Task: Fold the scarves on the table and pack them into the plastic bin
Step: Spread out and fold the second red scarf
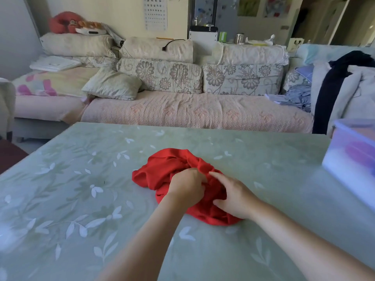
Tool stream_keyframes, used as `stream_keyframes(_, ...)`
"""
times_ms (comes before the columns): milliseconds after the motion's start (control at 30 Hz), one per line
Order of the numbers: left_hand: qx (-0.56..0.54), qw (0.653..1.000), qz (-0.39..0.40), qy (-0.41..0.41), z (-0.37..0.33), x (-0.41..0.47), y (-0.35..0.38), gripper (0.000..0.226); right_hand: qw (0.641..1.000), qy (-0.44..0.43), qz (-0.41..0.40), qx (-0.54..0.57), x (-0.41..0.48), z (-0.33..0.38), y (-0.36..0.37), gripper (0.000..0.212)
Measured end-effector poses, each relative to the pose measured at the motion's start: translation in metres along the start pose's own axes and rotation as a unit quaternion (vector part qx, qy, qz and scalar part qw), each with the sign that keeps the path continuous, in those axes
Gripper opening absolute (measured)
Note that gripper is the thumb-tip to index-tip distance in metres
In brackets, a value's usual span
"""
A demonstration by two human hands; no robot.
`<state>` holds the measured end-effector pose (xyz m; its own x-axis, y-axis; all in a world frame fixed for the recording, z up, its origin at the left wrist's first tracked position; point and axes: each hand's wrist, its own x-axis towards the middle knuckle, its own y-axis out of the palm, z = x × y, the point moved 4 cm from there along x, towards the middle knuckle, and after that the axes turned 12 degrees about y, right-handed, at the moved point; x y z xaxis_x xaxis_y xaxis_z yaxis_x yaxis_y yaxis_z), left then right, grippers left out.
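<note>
- Single view: a wide-angle camera worn on the head, positioned at the near edge of the table (pixel 81 179) and aimed forward and down across it.
- Closest to the lens: both forearms enter from the bottom of the frame. The left hand (pixel 186 185) and right hand (pixel 235 197) hold the red scarf (pixel 162 169) near the table's centre.
- The table's far edge runs across mid-frame, with the sofa (pixel 182 114) beyond it, facing the camera.
- The plastic bin (pixel 349 159), at the table's right edge, is cropped by the frame border.

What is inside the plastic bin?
Through the translucent wall of the plastic bin, a purple shape shows, too blurred to identify; the rest of the inside is hidden.
</note>
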<state>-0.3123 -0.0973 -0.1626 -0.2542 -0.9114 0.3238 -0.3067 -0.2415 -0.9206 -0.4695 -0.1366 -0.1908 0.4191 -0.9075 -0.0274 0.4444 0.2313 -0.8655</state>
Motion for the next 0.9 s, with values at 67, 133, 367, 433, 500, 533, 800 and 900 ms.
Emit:
stream_keyframes(67,-0.052,0.995,-0.087,-0.021,0.004,0.001,-0.017,0.029,0.999,-0.009,-0.001,-0.032,0.005,0.004,0.003,0.092)
stream_keyframes(133,-0.069,0.982,-0.164,-0.060,0.015,-0.003,-0.036,0.019,0.999,-0.005,-0.013,-0.044,0.012,0.009,0.005,0.098)
stream_keyframes(367,0.040,0.951,-0.105,-0.289,0.082,-0.065,-0.072,0.020,0.993,0.015,0.013,-0.114,0.013,0.026,0.008,0.079)
stream_keyframes(433,0.074,0.941,-0.013,-0.331,0.094,-0.083,-0.073,0.021,0.992,0.014,0.031,-0.119,0.009,0.032,0.007,0.059)
stream_keyframes(500,0.133,0.926,0.090,-0.342,0.100,-0.094,-0.076,0.028,0.994,0.030,0.069,-0.075,0.004,0.038,0.004,0.040)
stream_keyframes(533,0.161,0.919,0.131,-0.334,0.100,-0.097,-0.077,0.032,0.994,0.033,0.086,-0.054,0.001,0.041,0.002,0.041)
stream_keyframes(800,-0.018,0.995,0.093,-0.022,0.026,-0.078,-0.039,0.052,0.968,-0.105,-0.016,-0.226,0.000,0.056,0.001,0.072)
stream_keyframes(900,0.021,0.988,0.155,0.004,0.019,-0.086,-0.021,0.061,0.960,-0.124,0.027,-0.251,0.001,0.059,0.011,0.079)
